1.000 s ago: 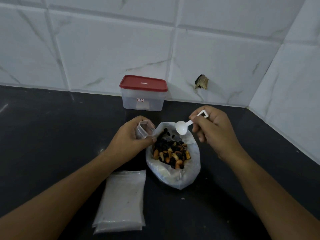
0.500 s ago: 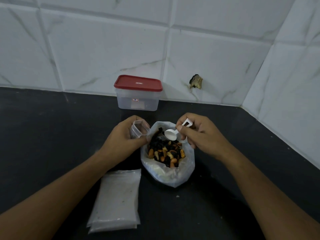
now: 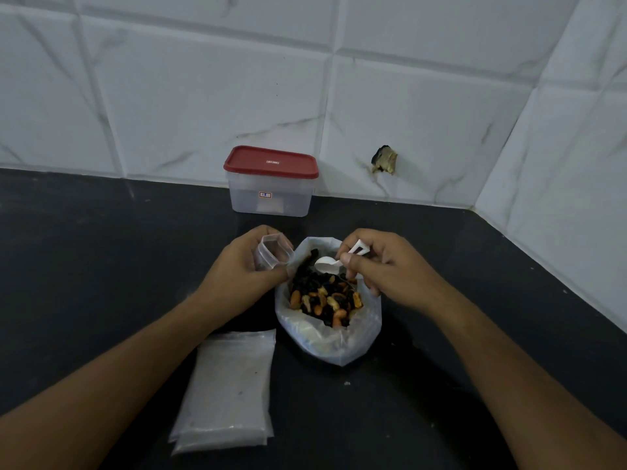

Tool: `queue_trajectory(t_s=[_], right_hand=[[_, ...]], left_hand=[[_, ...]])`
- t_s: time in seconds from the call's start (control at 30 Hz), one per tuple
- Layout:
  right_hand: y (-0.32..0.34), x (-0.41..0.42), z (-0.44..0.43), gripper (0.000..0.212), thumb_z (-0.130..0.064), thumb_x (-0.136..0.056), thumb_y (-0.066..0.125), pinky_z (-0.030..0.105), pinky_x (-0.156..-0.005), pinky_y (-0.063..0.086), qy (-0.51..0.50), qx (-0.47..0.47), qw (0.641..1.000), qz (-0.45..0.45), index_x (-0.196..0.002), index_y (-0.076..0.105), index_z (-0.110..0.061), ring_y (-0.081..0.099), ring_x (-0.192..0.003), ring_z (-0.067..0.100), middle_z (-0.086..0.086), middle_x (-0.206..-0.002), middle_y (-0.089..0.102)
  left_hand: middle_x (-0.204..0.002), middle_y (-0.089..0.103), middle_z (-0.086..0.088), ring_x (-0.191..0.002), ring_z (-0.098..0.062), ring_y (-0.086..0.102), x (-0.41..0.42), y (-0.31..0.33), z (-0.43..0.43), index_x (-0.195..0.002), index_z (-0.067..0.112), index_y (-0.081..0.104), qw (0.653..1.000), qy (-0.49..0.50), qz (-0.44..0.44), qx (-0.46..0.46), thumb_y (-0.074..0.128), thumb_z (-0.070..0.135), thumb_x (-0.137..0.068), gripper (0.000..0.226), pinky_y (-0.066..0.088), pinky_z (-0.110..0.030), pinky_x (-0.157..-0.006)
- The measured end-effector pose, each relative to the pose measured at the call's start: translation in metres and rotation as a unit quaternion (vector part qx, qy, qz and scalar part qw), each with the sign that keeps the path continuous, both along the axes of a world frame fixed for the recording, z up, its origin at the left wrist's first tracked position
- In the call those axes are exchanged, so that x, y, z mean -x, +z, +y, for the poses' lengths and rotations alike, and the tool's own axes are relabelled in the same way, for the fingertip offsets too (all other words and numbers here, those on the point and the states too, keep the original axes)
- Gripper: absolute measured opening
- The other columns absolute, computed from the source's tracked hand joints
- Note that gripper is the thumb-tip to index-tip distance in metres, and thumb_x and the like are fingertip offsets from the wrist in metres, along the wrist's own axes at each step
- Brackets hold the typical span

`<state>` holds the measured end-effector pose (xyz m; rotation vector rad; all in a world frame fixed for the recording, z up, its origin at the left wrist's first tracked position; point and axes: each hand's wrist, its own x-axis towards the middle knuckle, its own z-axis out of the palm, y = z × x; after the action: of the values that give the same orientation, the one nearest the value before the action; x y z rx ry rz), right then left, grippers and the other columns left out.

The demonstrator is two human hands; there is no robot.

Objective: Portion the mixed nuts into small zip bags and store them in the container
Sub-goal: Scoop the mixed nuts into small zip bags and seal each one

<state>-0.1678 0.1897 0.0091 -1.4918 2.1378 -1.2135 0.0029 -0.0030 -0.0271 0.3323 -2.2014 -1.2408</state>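
We see the mixed nuts [image 3: 325, 300], dark raisins among orange and pale pieces, heaped in a large clear plastic bag [image 3: 339, 349] that stands open on a black countertop [image 3: 101, 266]. The lower part of the heap is clouded by the bag's plastic and hard to make out.

Just above the nuts, at the far side of the bag's mouth, we see the bowl of a small white plastic scoop [image 3: 327, 264]. We cannot tell whether the bowl holds anything. The right hand [image 3: 383, 269] pinches the scoop's handle between thumb and curled fingers, which cover most of the handle.

Touching the big bag's left rim, the left hand [image 3: 244, 276] grips a small zip bag [image 3: 273, 254], fingers curled round it, with its mouth held open and facing up. The palm hides its lower part, and the part we see looks empty. The nuts lie between the two hands, slightly nearer us than the fingertips.

Near the left forearm, a stack of flat empty zip bags [image 3: 227, 391] lies on the counter. Beyond the hands, a clear container [image 3: 271, 198] with a red lid [image 3: 271, 162] on it stands against the white tiled wall [image 3: 203, 96]. To its right, the wall has a dark broken hole [image 3: 385, 160].
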Motion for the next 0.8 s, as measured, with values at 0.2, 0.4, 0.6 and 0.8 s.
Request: queue_trajectory(t_s=[0.2,0.4,0.6,0.8], right_hand=[[0.0002,0.0023,0.0009,0.014,-0.017,-0.104,0.062,0.022,-0.056,0.046,-0.005,0.006,1.000,-0.014,-0.096,0.072,-0.022,0.058,-0.056,0.001,0.006,-0.080,0.073],[0.0050,0.0050,0.0025,0.013,-0.013,-0.104,0.061,0.021,-0.054,0.044,0.005,0.021,0.998,-0.066,-0.096,0.071,-0.015,0.054,-0.054,0.011,0.006,-0.075,0.070],[0.0047,0.0012,0.0020,0.014,-0.010,-0.104,0.059,0.019,-0.050,0.041,0.010,0.021,0.996,-0.087,-0.095,0.069,-0.010,0.050,-0.050,0.013,0.008,-0.073,0.068],[0.0072,-0.0010,0.0006,0.015,-0.010,-0.104,0.059,0.015,-0.047,0.038,0.006,0.029,0.994,-0.109,-0.094,0.070,-0.012,0.050,-0.049,0.012,0.009,-0.073,0.068]], left_hand=[[-0.096,0.072,0.004,-0.091,-0.012,0.070,0.0005,-0.0007,-0.0006,-0.103,0.022,0.069,1.000,-0.002,0.004,0.002,0.081,0.015,-0.085,0.023,0.059,-0.030,-0.081],[-0.096,0.072,0.003,-0.090,-0.013,0.070,-0.0003,-0.0008,-0.0008,-0.102,0.023,0.069,1.000,-0.004,0.004,0.005,0.081,0.013,-0.084,0.023,0.060,-0.036,-0.083],[-0.097,0.073,0.003,-0.092,-0.013,0.071,-0.0003,-0.0011,-0.0008,-0.102,0.023,0.069,1.000,-0.003,0.004,0.000,0.080,0.007,-0.084,0.026,0.060,-0.040,-0.086],[-0.097,0.073,0.004,-0.092,-0.012,0.071,-0.0007,-0.0007,-0.0006,-0.103,0.023,0.069,1.000,-0.004,0.001,0.004,0.079,0.008,-0.085,0.026,0.060,-0.037,-0.085]])
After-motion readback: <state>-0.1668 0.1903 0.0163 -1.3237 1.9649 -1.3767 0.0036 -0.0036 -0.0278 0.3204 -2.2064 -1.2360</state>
